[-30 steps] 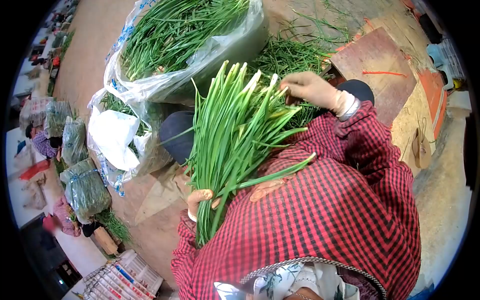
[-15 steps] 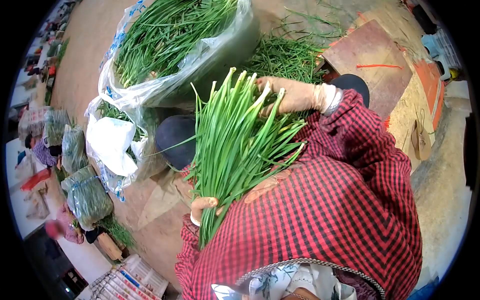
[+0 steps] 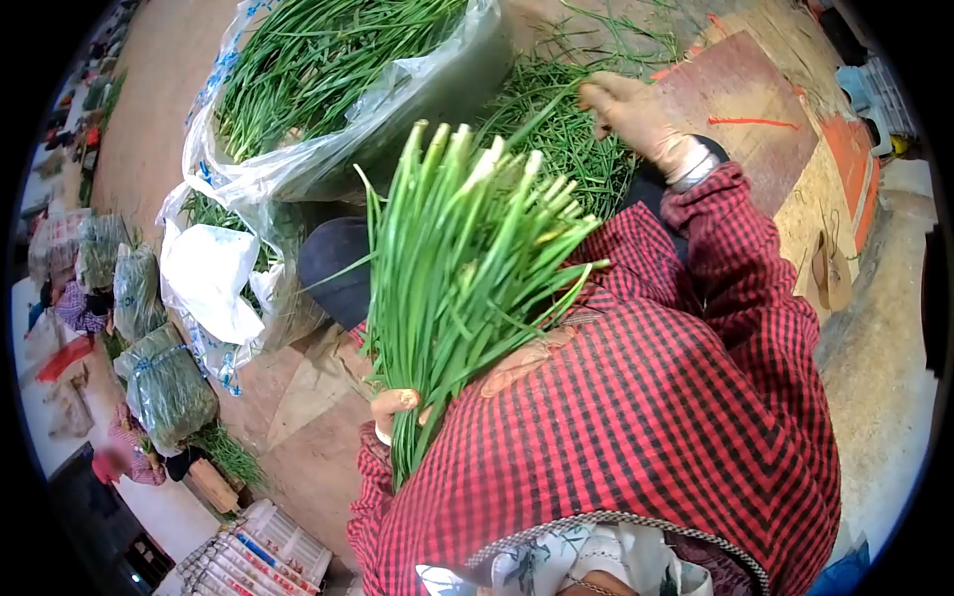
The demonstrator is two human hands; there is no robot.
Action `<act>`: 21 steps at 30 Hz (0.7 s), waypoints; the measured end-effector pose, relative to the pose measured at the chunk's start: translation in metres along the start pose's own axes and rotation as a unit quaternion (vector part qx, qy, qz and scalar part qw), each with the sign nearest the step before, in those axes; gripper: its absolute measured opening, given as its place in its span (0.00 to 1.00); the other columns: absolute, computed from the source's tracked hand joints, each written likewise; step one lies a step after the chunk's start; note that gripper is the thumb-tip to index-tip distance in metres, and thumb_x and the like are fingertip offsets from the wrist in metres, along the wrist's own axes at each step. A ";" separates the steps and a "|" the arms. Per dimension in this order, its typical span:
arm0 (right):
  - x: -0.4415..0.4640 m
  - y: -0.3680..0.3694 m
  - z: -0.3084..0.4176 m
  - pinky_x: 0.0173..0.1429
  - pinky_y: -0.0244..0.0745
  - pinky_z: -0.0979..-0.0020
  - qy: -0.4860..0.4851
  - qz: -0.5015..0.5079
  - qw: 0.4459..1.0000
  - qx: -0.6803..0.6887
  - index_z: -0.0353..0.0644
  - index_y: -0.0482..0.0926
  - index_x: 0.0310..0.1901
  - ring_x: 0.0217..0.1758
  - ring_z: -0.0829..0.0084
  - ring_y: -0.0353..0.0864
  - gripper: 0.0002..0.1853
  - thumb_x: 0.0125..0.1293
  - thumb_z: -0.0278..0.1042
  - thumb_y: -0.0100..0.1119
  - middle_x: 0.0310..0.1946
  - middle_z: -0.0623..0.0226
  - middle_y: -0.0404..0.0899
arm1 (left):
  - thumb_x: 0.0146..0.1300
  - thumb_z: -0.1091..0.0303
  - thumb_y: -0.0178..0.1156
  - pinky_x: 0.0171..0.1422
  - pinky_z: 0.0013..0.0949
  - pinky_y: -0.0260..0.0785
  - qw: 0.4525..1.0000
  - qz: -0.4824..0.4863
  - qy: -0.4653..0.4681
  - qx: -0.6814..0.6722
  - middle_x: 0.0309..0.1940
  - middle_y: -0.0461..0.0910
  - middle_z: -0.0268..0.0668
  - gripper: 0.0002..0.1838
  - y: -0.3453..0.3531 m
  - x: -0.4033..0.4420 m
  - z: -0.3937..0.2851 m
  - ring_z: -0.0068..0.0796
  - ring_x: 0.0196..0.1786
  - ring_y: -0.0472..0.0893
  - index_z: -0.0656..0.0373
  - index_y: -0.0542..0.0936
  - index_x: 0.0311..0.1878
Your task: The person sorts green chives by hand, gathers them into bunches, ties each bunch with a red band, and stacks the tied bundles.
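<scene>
A fanned bunch of long green leafy stalks (image 3: 447,268) stands in front of my checked top, pale cut ends up. Near its lower end my left hand (image 3: 397,405) is closed around it, thumb across the front. My right hand (image 3: 632,117), in a thin pale glove, is up to the right of the bunch, apart from it. Its fingers are pinched at the end of a green leaf (image 3: 542,117) that runs down-left over a heap of loose green leaves (image 3: 571,149).
A clear plastic bag (image 3: 348,159) full of green stalks stands at upper left, with a white bag (image 3: 211,283) below it. A brown board (image 3: 740,119) lies at right. Wrapped bundles (image 3: 167,387), a crate (image 3: 263,546) and people (image 3: 127,447) are at far left.
My right hand has moved from the bunch's top up and right, with a leaf at its fingertips. My left hand keeps its hold low on the bunch.
</scene>
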State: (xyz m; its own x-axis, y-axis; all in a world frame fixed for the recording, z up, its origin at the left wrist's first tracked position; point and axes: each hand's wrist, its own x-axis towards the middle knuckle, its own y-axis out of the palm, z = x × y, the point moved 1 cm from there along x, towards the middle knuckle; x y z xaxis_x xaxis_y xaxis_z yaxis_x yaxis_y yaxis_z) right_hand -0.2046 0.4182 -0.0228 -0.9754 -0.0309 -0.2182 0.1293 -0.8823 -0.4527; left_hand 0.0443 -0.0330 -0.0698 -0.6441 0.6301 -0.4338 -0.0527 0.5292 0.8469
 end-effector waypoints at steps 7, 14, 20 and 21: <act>-0.040 0.015 0.026 0.71 0.63 0.57 -0.211 0.155 0.951 -0.166 0.37 0.78 0.56 0.68 0.55 0.68 0.33 0.64 0.63 0.57 0.60 0.48 0.73 | 0.53 0.64 0.59 0.26 0.25 0.62 0.999 -0.006 0.049 -0.018 0.28 0.77 0.47 0.36 0.034 0.024 -0.006 0.27 0.20 0.70 0.82 0.65 0.61; -0.030 0.095 0.021 0.53 0.73 0.58 -0.369 0.090 0.923 -0.069 0.41 0.82 0.43 0.46 0.52 0.79 0.12 0.61 0.35 0.55 0.37 0.54 0.80 | 0.52 0.63 0.58 0.26 0.24 0.63 0.994 -0.087 0.055 0.027 0.30 0.77 0.47 0.38 0.046 0.018 -0.004 0.26 0.22 0.71 0.84 0.64 0.61; -0.002 0.026 -0.007 0.38 0.78 0.68 -0.025 0.041 0.996 -0.070 0.41 0.80 0.50 0.29 0.69 0.80 0.13 0.70 0.37 0.53 0.33 0.61 0.83 | 0.55 0.62 0.57 0.23 0.25 0.59 0.994 -0.035 0.103 -0.015 0.28 0.77 0.45 0.36 0.047 0.022 0.001 0.25 0.19 0.69 0.83 0.64 0.61; 0.008 0.009 -0.017 0.34 0.78 0.76 0.034 0.005 0.995 -0.091 0.40 0.79 0.52 0.29 0.79 0.79 0.13 0.70 0.35 0.54 0.38 0.65 0.85 | 0.56 0.62 0.57 0.23 0.25 0.59 0.995 -0.027 0.100 -0.002 0.28 0.77 0.44 0.35 0.043 0.022 0.000 0.25 0.19 0.69 0.82 0.65 0.61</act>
State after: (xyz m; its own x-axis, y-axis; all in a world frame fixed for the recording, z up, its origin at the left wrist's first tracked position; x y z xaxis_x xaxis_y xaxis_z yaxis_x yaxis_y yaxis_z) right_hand -0.2081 0.4181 -0.0432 -0.9600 -0.0023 -0.2800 0.1761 -0.7823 -0.5975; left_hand 0.0278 0.0039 -0.0427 -0.7795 0.4743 -0.4092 -0.0947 0.5566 0.8254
